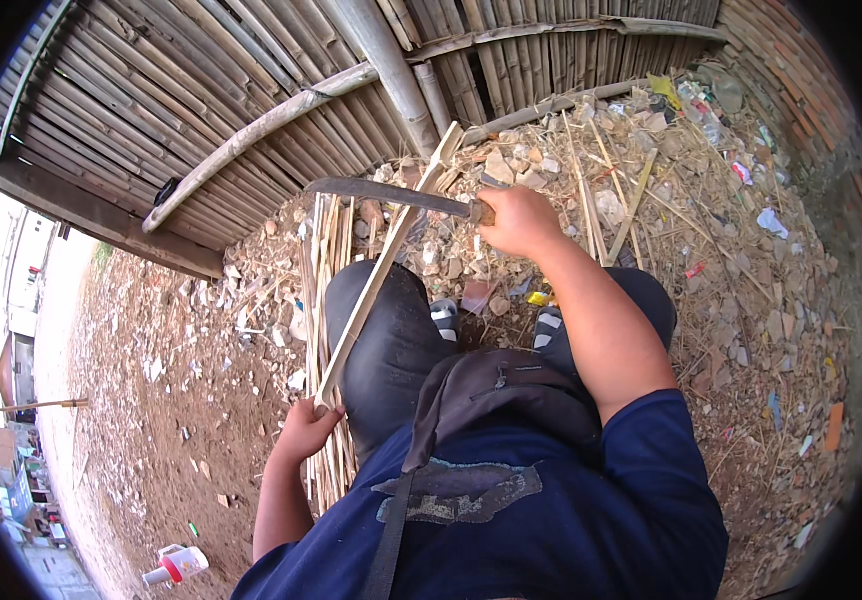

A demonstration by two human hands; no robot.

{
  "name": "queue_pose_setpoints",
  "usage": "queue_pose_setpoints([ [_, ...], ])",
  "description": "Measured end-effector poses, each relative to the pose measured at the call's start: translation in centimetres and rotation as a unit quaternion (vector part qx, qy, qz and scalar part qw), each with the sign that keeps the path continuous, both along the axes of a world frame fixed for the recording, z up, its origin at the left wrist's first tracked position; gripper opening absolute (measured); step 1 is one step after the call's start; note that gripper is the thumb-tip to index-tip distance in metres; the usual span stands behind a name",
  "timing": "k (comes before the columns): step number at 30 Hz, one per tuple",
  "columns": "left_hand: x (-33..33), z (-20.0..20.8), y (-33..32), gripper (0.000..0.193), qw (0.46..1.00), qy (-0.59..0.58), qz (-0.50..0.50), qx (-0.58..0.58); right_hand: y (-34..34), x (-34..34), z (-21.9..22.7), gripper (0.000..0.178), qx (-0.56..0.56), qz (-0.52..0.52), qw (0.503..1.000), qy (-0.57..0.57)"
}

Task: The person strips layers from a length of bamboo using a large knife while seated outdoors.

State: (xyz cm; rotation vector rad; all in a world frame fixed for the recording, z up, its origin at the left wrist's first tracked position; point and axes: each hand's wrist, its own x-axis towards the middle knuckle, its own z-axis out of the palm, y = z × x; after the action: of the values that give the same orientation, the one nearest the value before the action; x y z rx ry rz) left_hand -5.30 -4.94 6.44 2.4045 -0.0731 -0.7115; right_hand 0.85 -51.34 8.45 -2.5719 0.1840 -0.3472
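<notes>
R hand (521, 220) w/ curved knife (381, 190) — L hand (307, 430) w/ pale strip (369, 300).

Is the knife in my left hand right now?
No, your right hand holds the knife, while your left hand holds a pale strip by its lower end.

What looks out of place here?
Litter: a yellow scrap near the wall and a white scrap at right, odd among rubble. The right hand's knife and left hand's strip show no obvious damage.
</notes>
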Motion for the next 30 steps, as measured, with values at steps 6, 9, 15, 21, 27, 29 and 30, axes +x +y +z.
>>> queue_pose_setpoints([
  [6, 1.0, -0.1, 2.5, 0.033, 0.958, 0.263, 0.054, -0.103, 0.3, 0.3, -0.3, 0.025, -0.059, 0.084, 0.995, 0.004],
  [9, 0.8, -0.6, 3.0, 0.032, 0.948, 0.284, 0.066, -0.129, -0.3, 0.3, 0.4, 0.029, -0.061, 0.081, 0.995, 0.014],
  [15, 0.6, -1.6, 2.9, 0.023, 0.945, 0.284, 0.078, -0.143, -0.9, 0.1, -0.5, 0.027, -0.031, -0.009, 0.999, 0.024],
  [21, 0.9, -2.1, 2.9, 0.017, 0.956, 0.263, 0.079, -0.105, 1.3, 0.1, 0.5, 0.012, -0.119, 0.164, 0.978, 0.052],
  [27, 1.5, -1.1, 1.8, 0.018, 0.978, 0.199, 0.043, -0.037, -2.0, 1.4, -1.0, 0.028, 0.015, -0.050, 0.994, 0.095],
  [29, 1.5, -0.9, 2.1, 0.019, 0.973, 0.216, 0.056, -0.051, -1.9, 1.4, -0.7, 0.035, -0.018, -0.047, 0.993, 0.105],
  [30, 1.4, -1.0, 1.9, 0.019, 0.970, 0.228, 0.060, -0.061, -1.8, 1.2, -0.7, 0.034, -0.006, -0.039, 0.994, 0.099],
])
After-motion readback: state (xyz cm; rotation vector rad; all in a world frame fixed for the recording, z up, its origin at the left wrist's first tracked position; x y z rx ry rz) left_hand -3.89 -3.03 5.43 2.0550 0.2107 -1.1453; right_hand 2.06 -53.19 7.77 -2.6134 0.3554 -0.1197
